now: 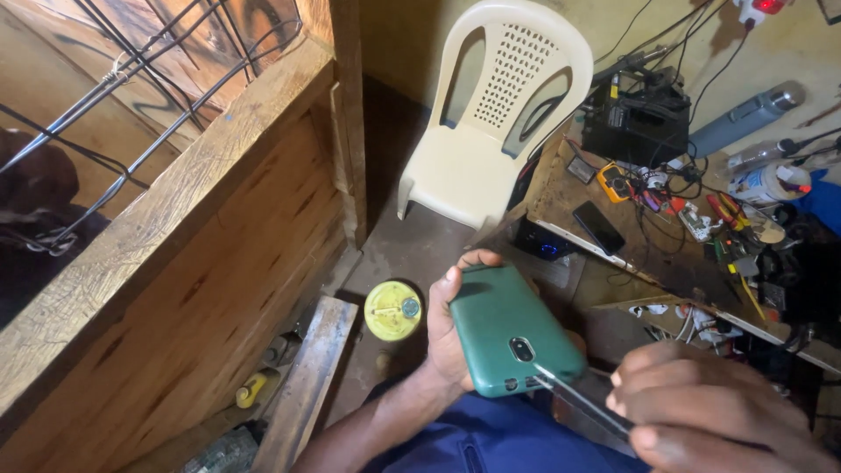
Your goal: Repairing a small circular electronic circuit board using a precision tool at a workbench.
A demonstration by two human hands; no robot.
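Phone [506, 328], back up, gripped firmly in left hand [451, 337] for steadiness; right hand [710, 407] pinches tweezers [578, 398], tip at its near edge.

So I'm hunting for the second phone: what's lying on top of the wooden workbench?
On the workbench: a black phone, yellow multimeter, pliers, tangled wires. Whatever lies under the clutter is hidden.

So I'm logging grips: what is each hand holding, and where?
Left hand grips the green phone by its edges; right hand holds a thin metal tool by its rear end.
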